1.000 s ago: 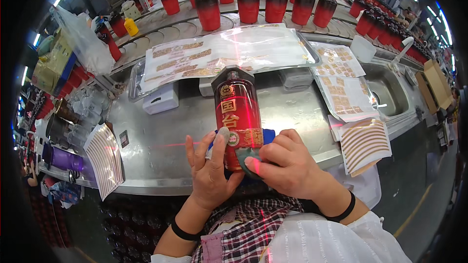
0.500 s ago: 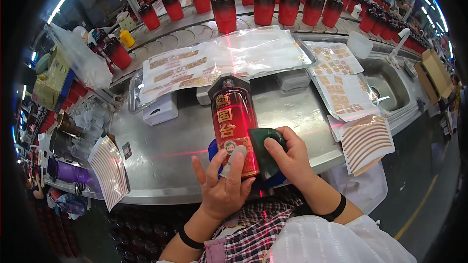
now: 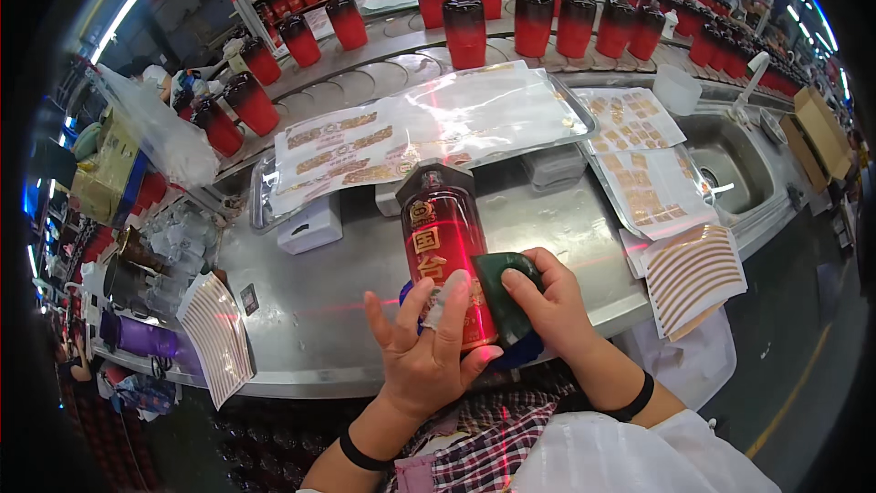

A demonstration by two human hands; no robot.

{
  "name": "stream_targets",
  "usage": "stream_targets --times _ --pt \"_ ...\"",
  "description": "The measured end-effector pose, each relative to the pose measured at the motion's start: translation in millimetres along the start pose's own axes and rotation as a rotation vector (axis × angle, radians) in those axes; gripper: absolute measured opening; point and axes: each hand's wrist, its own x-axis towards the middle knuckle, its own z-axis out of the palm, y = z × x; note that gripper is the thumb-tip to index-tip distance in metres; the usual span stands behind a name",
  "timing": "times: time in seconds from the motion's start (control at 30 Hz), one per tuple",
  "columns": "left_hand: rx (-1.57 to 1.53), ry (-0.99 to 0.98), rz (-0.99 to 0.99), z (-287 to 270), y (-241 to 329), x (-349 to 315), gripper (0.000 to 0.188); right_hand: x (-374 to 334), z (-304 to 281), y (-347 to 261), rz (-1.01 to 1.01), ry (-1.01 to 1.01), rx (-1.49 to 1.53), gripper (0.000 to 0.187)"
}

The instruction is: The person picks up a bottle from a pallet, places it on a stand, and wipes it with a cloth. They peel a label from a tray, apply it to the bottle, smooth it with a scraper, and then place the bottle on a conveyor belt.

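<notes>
A dark red glass bottle (image 3: 445, 242) with gold characters lies on its back, its neck end in a dark angular holder (image 3: 422, 181). The fingers of my left hand (image 3: 422, 351) press on its lower front, with the thumb at its base. White wrapping covers one fingertip (image 3: 452, 288). My right hand (image 3: 561, 306) pinches a dark green curved pad (image 3: 505, 288), set against the right side of the bottle. Part of a blue support (image 3: 520, 351) shows beneath. What lies under my left fingertips is hidden.
Beyond the steel worktop (image 3: 310, 310), a tray with label sheets (image 3: 493, 110) stands before a conveyor of red-black bottles (image 3: 465, 32). Striped strip sheets lie left (image 3: 216, 338) and right (image 3: 695, 278). A sink (image 3: 730, 164) is at the right; people sit beyond the conveyor.
The bottles on the conveyor have moved left. The whole view has shifted slightly. My left thumb has come up onto the bottle's base edge; the green pad stays at the bottle's right side.
</notes>
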Motion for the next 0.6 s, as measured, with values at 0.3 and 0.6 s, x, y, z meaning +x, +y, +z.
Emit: stream_targets --times 0.3,0.6 --pt "-0.202 0.064 -0.11 11 -8 -28 0.077 -1 -9 -4 0.017 -0.021 0.011 0.024" --pt "-0.197 0.063 -0.134 0 -22 -19 0.095 -1 0 -58 -0.979 -0.187 -0.914 0.033"
